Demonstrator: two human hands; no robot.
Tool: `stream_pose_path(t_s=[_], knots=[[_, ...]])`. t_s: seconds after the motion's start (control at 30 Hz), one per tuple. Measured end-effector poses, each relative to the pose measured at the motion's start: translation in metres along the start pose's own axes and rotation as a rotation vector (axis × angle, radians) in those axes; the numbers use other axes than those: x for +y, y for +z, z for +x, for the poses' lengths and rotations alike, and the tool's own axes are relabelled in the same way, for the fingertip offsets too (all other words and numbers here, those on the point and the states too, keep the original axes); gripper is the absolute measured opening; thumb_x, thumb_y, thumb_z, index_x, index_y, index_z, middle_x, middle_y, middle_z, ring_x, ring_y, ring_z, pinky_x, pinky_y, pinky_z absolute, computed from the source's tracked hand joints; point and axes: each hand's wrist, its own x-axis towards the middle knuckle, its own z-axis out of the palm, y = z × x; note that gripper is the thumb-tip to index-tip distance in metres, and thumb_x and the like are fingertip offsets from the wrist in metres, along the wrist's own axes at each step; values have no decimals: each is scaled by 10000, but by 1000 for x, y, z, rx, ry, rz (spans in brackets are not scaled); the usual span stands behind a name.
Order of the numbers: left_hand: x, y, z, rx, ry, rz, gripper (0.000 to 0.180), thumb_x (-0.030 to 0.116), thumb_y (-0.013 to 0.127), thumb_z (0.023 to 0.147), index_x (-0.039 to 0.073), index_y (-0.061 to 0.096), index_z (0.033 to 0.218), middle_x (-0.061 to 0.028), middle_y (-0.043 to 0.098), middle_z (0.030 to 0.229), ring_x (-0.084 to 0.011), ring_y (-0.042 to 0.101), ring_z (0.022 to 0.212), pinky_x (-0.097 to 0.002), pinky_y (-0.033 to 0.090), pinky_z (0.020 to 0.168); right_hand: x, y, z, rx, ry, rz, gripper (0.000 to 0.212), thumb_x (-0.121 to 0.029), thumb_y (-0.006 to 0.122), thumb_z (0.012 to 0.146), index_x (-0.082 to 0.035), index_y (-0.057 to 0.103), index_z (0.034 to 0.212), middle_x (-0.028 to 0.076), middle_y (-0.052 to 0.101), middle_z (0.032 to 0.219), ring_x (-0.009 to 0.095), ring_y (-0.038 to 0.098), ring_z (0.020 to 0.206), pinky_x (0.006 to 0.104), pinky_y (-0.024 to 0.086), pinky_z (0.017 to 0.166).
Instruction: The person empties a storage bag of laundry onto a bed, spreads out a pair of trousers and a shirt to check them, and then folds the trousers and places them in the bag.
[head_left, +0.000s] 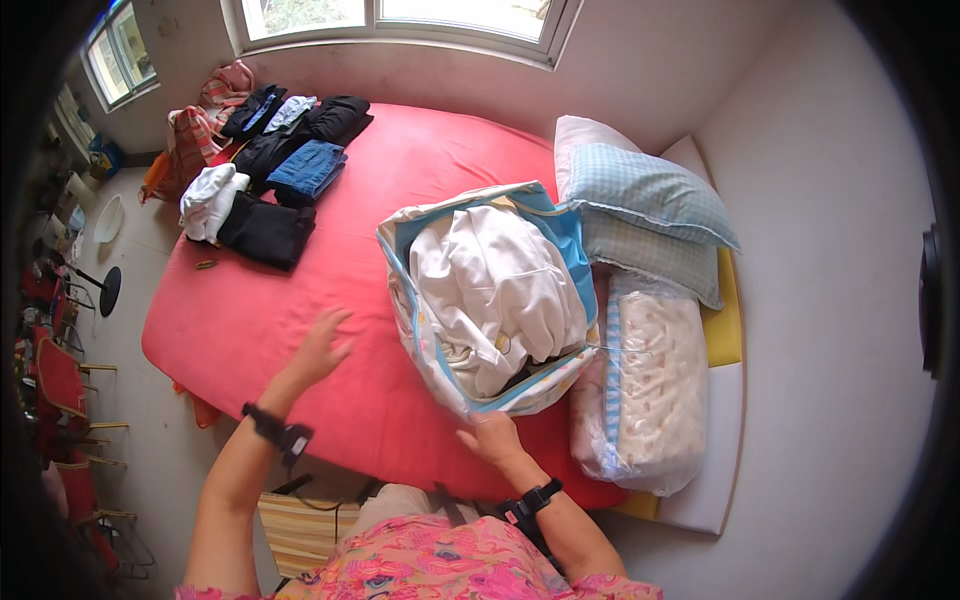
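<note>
A fabric storage bag (436,378) with a white patterned outside and a blue lining lies unzipped on the red bed sheet (375,250). White clothes (495,275) fill it in a loose heap. At the bag's near edge, my right hand (493,438) has its fingers curled against the rim, thumb out to the left. My left hand (325,348) hovers over the sheet to the left of the bag, fingers apart and holding nothing. Both wrists wear black straps.
Folded dark clothes (268,230), folded jeans (308,170) and a white garment (212,200) lie at the bed's far left. To the right are checked pillows (650,190) and a plastic-wrapped bedding bundle (655,385). Red chairs (65,375) stand on the floor at left.
</note>
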Motion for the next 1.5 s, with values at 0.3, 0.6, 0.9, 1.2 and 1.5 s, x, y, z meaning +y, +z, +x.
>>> stream_pose_path(t_s=[0.3, 0.6, 0.9, 1.2, 1.5], knots=[[47, 164, 187, 86, 124, 13, 919, 316, 719, 703, 87, 154, 1392, -266, 226, 1370, -391, 254, 1274, -420, 267, 1028, 44, 19, -15, -70, 316, 622, 466, -103, 558, 713, -71, 523, 1176, 144, 612, 1022, 240, 594, 950, 312, 456, 836], [73, 176, 238, -31, -560, 162, 1174, 382, 787, 536, 39, 54, 1387, -236, 374, 1273, -380, 384, 1183, -441, 324, 975, 33, 10, -26, 29, 144, 639, 487, -95, 585, 751, -70, 479, 1225, 162, 519, 1192, 294, 498, 1116, 318, 386, 945], [108, 174, 118, -118, 285, 19, 450, 276, 738, 599, 81, 554, 960, -131, 565, 879, -314, 571, 815, -410, 450, 690, 67, -6, -25, 526, 748, 1678, 541, -314, 551, 871, -79, 345, 1313, 149, 467, 1233, 309, 503, 1080, 437, 422, 923], [140, 163, 4, -537, 793, -195, 427, 82, 609, 669, 104, 533, 1090, -82, 517, 886, -271, 557, 837, -377, 456, 697, 24, -103, -43, 511, 477, 2047, 611, -429, 547, 835, -52, 382, 1287, 162, 465, 1248, 254, 472, 1129, 379, 395, 943], [123, 67, 17, -461, 679, -317, 490, 154, 742, 594, 73, 569, 1045, -108, 566, 951, -300, 573, 859, -376, 471, 703, -39, -135, 4, 435, 598, 1199, 546, -316, 585, 827, -31, 410, 1258, 149, 486, 1231, 237, 497, 1093, 372, 399, 934]])
